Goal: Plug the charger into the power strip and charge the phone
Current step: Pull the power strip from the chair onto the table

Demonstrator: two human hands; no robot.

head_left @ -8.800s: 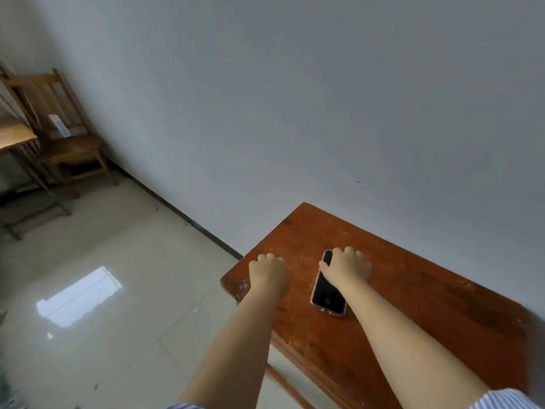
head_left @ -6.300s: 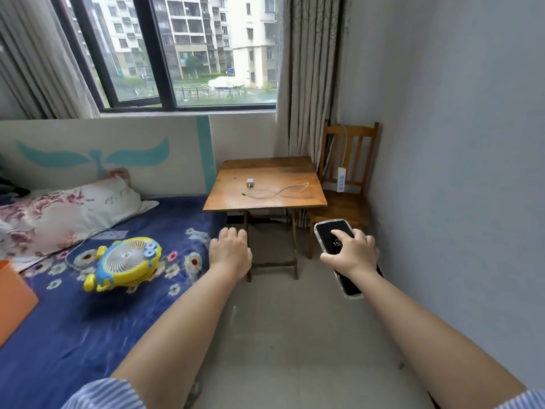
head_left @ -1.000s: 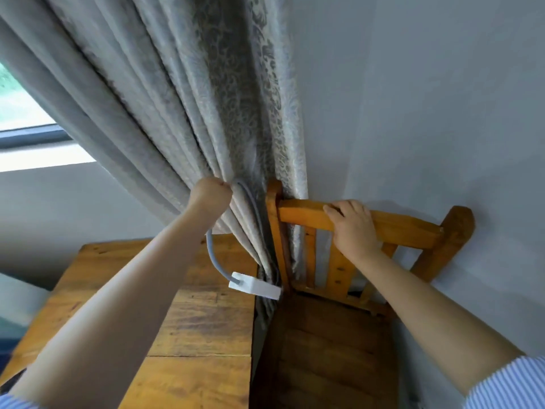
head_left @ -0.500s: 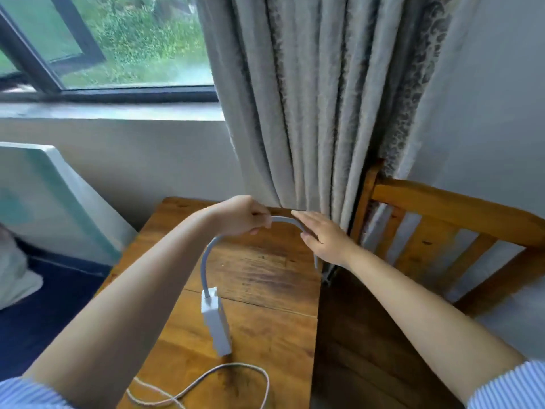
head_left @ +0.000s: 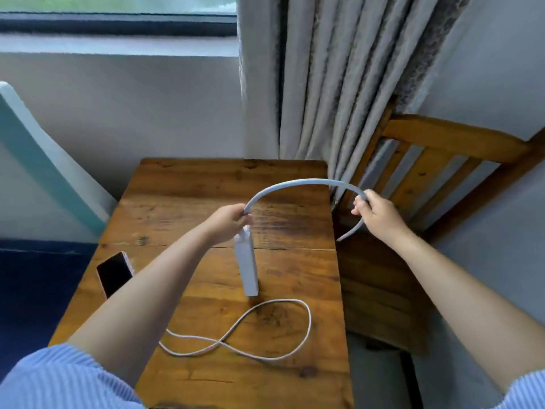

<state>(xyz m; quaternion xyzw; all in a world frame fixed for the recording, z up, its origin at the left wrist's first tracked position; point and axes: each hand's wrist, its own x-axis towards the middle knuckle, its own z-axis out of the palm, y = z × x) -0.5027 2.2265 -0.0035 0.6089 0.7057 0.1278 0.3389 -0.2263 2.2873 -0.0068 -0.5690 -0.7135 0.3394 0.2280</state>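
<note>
My left hand (head_left: pixel 228 221): closed around the grey cord (head_left: pixel 298 183) just above the power strip (head_left: pixel 247 268).
My right hand (head_left: pixel 379 215): gripping the same cord further along.
Power strip: hanging upright, lower end near the table (head_left: pixel 182 187).
Phone (head_left: pixel 114 273): flat at the table's left edge.
White cable (head_left: pixel 274 329): looped on the table.

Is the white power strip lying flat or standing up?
Standing up. The power strip hangs upright from the left hand, bottom end at the table.
</note>
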